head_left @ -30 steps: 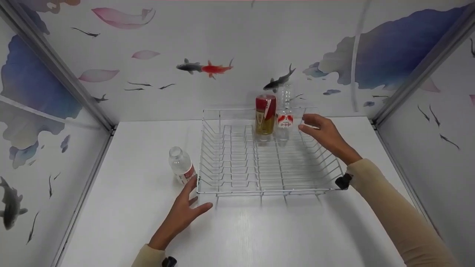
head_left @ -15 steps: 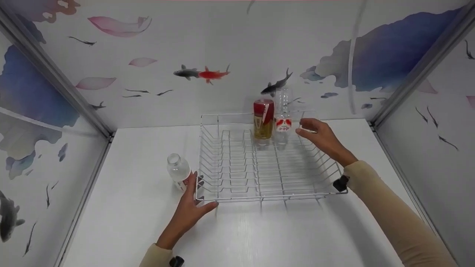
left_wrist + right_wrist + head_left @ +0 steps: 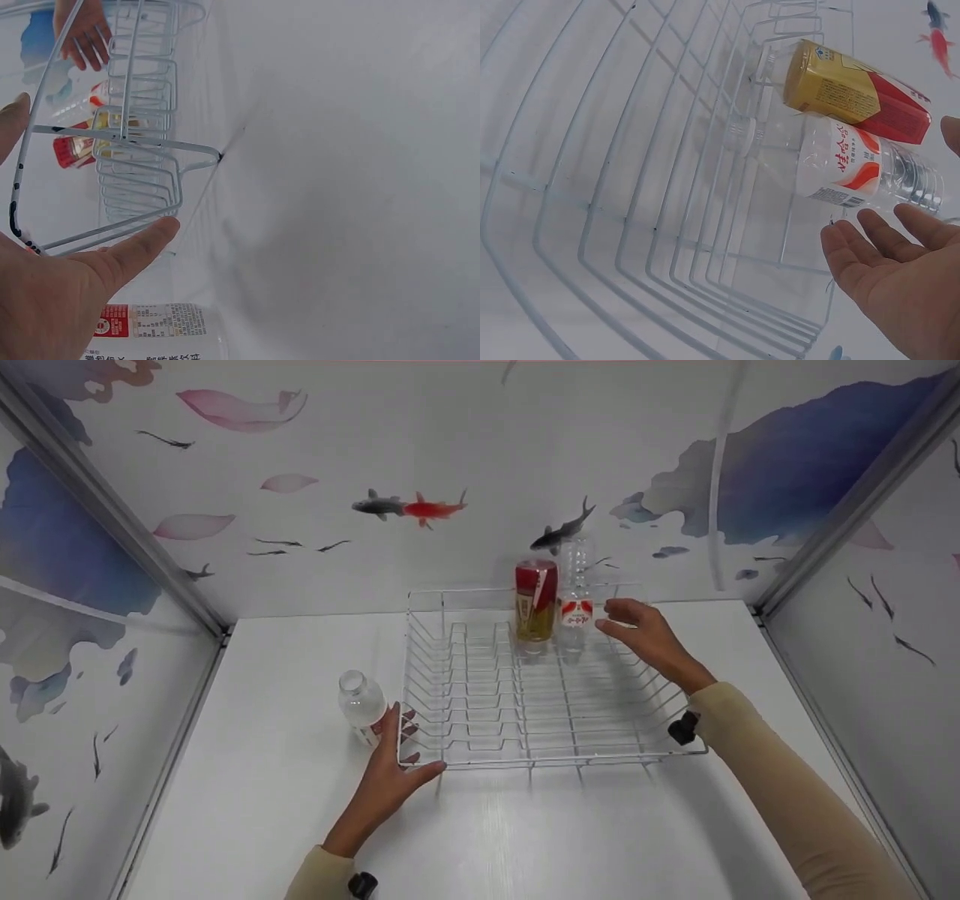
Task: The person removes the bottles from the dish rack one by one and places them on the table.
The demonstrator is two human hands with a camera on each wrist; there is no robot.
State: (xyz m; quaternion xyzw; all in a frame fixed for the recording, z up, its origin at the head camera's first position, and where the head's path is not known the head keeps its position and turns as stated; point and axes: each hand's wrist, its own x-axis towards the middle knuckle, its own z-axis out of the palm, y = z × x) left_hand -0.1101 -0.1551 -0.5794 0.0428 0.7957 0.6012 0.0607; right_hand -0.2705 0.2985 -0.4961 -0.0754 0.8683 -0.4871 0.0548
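A white wire dish rack (image 3: 570,760) stands on the white table. My left hand (image 3: 382,780) is spread around its front left corner, thumb along the front rim and fingers at the left side. Close beside those fingers stands a clear plastic bottle (image 3: 361,701) with a red and white label (image 3: 157,322). Two drink bottles are upside down in the rack's back: one with a red and gold label (image 3: 847,90), the other a clear water bottle (image 3: 844,161). My right hand (image 3: 645,634), fingers apart and holding nothing, is just right of the water bottle (image 3: 576,619).
Printed panels (image 3: 480,442) with fish and petals form the back and side walls. The rack's bent wire dividers (image 3: 480,682) fill its left half. White table surface (image 3: 285,810) extends in front and to the left.
My left hand has moved a little right and forward onto the rack's corner. The right hand has hardly moved beside the water bottle. The head view has tilted slightly.
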